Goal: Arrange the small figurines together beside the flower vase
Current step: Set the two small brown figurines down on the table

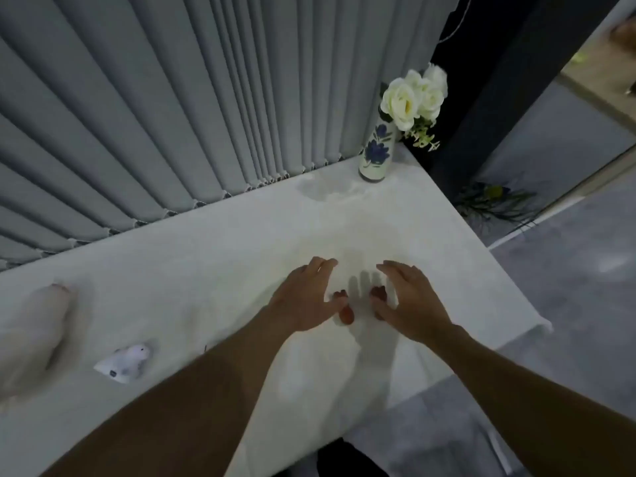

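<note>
A white vase [375,154] with blue flower prints holds white roses [411,96] at the far right corner of the white table [213,263]. A small white figurine [124,363] lies on its side near the front left. A larger pale figurine [32,335] rests at the left edge, blurred. My left hand [306,297] and my right hand [409,301] hover side by side over the table's middle, fingers spread and curled down. Neither hand holds anything. Both hands are well apart from the figurines and the vase.
Grey vertical blinds [172,115] hang along the table's far side. The table's right edge drops to a grey floor [568,304]. A plant with dark leaves [495,201] lies on the floor beyond the right corner.
</note>
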Tool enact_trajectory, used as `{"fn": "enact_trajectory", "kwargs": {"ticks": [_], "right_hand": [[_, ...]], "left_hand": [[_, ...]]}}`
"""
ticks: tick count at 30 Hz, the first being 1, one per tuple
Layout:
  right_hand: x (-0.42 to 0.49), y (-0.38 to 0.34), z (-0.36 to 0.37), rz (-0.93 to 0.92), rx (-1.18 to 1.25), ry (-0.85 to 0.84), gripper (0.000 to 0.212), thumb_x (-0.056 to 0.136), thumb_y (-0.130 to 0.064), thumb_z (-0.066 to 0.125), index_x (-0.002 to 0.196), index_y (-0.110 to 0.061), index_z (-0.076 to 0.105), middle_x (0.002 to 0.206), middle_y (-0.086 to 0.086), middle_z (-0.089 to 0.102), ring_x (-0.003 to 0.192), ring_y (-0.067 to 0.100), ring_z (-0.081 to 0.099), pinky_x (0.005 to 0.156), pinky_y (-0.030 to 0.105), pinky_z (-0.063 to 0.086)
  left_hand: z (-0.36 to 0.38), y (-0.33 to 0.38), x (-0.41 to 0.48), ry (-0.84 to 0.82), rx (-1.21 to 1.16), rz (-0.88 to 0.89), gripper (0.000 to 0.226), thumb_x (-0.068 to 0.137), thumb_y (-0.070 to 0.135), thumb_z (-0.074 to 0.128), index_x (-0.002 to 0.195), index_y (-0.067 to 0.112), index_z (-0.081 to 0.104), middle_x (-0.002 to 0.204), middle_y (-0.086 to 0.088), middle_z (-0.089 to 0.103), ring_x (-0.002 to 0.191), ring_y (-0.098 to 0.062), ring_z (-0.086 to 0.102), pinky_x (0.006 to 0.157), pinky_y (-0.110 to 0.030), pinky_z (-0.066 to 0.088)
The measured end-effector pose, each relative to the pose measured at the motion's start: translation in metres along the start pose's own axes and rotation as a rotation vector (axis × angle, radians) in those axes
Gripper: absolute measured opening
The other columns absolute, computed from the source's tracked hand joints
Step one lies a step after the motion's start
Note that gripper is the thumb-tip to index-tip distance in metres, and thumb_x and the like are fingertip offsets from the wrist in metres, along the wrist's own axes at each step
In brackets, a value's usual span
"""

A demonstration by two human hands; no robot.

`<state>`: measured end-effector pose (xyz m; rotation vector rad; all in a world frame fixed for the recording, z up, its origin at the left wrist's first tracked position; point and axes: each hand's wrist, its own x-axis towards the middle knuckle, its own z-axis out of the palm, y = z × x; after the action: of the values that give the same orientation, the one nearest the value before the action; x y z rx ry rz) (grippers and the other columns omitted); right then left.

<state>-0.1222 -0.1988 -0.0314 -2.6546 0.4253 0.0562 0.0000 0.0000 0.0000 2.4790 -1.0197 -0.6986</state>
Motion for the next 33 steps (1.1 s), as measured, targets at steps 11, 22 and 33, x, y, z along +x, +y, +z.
{"fn": "enact_trajectory", "kwargs": {"ticks": [11, 22, 33], "right_hand": [[-0.023, 0.015, 0.047, 0.124, 0.106, -0.088, 0.058, 0.094, -0.031, 0.071, 0.147, -0.019, 0.049, 0.146, 0.008, 0.054, 0.13, 0.029, 0.051, 0.111, 0.041, 0.045], [-0.016, 0.016, 0.038, 0.017, 0.215, 0.05, 0.019, 0.096, -0.014, 0.068, 0.114, -0.012, 0.072, 0.115, 0.003, 0.061, 0.076, 0.016, 0.062, 0.075, 0.031, 0.057], [-0.011, 0.006, 0.046, 0.204, 0.426, 0.063, 0.024, 0.093, -0.019, 0.074, 0.114, -0.023, 0.064, 0.097, -0.007, 0.066, 0.093, 0.01, 0.052, 0.078, 0.012, 0.038]], "left_hand": [[0.061, -0.002, 0.004, -0.035, -0.087, -0.046, 0.045, 0.079, 0.043, 0.073, 0.115, 0.025, 0.051, 0.126, 0.003, 0.049, 0.113, -0.024, 0.053, 0.099, -0.04, 0.048], [0.043, 0.003, 0.016, -0.049, -0.366, -0.24, 0.041, 0.077, 0.043, 0.052, 0.069, 0.007, 0.036, 0.055, 0.003, 0.036, 0.053, -0.013, 0.032, 0.053, -0.03, 0.035], [0.037, -0.004, 0.012, -0.076, -0.468, -0.203, 0.043, 0.094, 0.039, 0.047, 0.088, -0.001, 0.06, 0.085, -0.008, 0.053, 0.073, -0.024, 0.05, 0.069, -0.04, 0.046]]}}
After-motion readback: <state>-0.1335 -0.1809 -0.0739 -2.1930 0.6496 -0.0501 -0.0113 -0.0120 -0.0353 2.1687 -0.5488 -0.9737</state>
